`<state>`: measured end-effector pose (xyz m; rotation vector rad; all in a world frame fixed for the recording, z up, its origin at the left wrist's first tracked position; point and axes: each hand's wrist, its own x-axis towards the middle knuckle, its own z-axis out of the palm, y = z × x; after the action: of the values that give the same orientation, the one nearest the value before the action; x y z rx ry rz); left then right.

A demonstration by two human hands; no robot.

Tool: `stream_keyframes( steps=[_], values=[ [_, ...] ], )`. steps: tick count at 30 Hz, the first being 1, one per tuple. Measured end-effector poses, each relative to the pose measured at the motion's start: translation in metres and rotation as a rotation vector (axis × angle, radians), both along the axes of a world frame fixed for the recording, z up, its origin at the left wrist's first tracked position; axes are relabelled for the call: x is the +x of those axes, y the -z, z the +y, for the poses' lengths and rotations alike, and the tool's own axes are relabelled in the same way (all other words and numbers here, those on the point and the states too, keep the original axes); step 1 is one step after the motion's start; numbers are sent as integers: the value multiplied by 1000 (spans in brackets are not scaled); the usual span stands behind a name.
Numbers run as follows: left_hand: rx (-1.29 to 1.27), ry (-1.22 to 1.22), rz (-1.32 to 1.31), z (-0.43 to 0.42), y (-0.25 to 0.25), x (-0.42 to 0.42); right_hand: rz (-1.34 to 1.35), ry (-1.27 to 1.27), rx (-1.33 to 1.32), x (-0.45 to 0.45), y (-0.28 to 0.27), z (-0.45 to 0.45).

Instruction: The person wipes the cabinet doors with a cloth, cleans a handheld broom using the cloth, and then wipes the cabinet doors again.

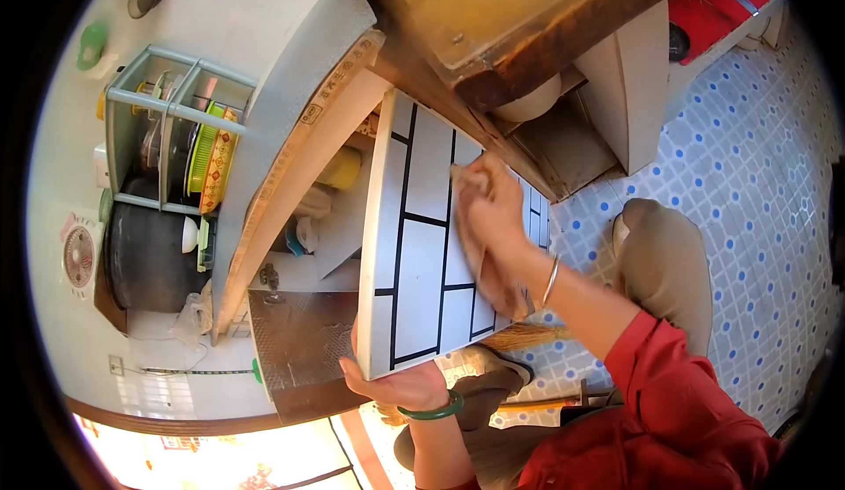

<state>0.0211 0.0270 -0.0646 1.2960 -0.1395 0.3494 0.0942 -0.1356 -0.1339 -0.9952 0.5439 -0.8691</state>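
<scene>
The right hand (493,208) curls tight; the left hand (407,386) cups palm-up.

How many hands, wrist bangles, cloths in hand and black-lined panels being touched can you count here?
Hands: 2 (left hand, right hand)
Bangles: 2 (green bangle, silver bangle)
Cloths in hand: 1 (brownish cloth)
Panels touched: 1 (white panel)
Total: 6

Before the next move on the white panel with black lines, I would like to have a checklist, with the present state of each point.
1. Cloth in the right hand: ok, held at the front of the panel.
2. Left hand at the panel's lower corner: ok, touching.
3. Firmness of that left grip: cannot tell; fingers partly hidden behind the panel.
4. Panel free of marks: cannot tell; hand and cloth cover part.
5. Floor clear underfoot: not ok; straw bristles beside a shoe.
</scene>
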Motion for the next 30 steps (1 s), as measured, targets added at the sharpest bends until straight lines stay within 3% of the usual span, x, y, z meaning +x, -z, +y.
stream_keyframes(
  steps=[3, 5, 9, 13, 14, 16, 21, 24, 25, 27, 28, 30],
  values=[
    [-84, 386, -167, 17, 13, 9, 25, 66, -30, 6, 8, -10],
    [-78, 41, 30, -2, 0, 4, 19, 85, -178, -5, 13, 3],
    [-72, 60, 22, 2, -1, 9, -107, 40, -539, -59, 16, 56],
    [-35, 31, -17, 9, 3, 15, -125, -219, -434, -72, 26, 59],
    [-19, 17, -18, 9, 4, 15, -158, -48, -469, -53, 32, 52],
    [-33, 12, -14, 12, 5, 16, 22, -42, -185, -27, 15, 22],
    [-47, -19, -59, 13, 9, 18, -3, 68, -256, -11, 19, 20],
    [-55, -64, -68, 20, 14, 21, -115, 28, -549, -49, 23, 66],
    [-78, 13, -65, 17, 9, 23, -167, -41, -483, -61, 16, 72],
    [66, -183, -80, 4, 6, 20, -222, -129, -410, -56, 16, 66],
    [116, -250, -80, -1, 4, 18, -179, -67, -370, -46, 15, 57],
    [87, -150, -90, 20, 10, 25, -42, 32, -233, -15, 9, 24]
  ],
)
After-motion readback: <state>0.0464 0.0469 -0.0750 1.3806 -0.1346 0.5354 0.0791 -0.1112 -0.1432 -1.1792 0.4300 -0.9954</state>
